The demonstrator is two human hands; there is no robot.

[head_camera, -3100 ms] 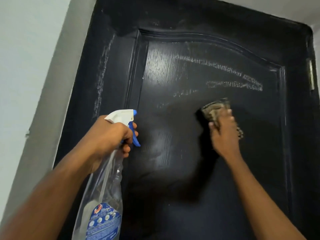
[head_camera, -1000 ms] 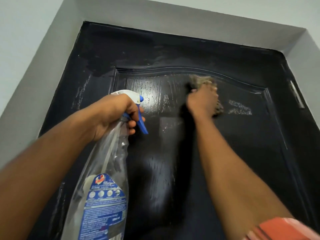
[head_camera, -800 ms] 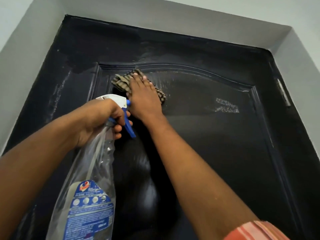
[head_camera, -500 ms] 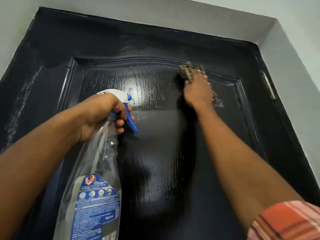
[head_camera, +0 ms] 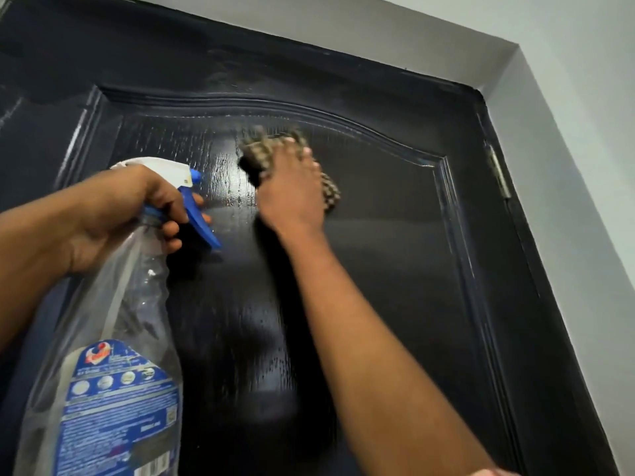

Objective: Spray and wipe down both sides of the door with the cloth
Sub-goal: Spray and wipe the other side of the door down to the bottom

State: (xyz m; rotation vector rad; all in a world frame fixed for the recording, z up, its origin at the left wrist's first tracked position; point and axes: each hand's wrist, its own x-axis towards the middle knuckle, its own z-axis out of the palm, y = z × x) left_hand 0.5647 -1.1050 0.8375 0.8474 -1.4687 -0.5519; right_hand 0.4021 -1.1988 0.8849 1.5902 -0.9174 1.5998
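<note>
The glossy black panelled door (head_camera: 395, 252) is seen wet-streaked. Near its top, a brown patterned cloth (head_camera: 257, 151) is pressed by flat fingers of the right hand (head_camera: 292, 194). At its left, a clear plastic spray bottle (head_camera: 130, 304), contents unclear, is gripped by the left hand (head_camera: 110, 214).

door (head_camera: 395, 235): glossy black, wet | cloth (head_camera: 261, 149): checked, against upper panel | bottle (head_camera: 130, 304): clear, tilted

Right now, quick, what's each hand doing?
Left hand: grips the spray bottle at its neck.
Right hand: open, fingers pressing the cloth against the door.
</note>
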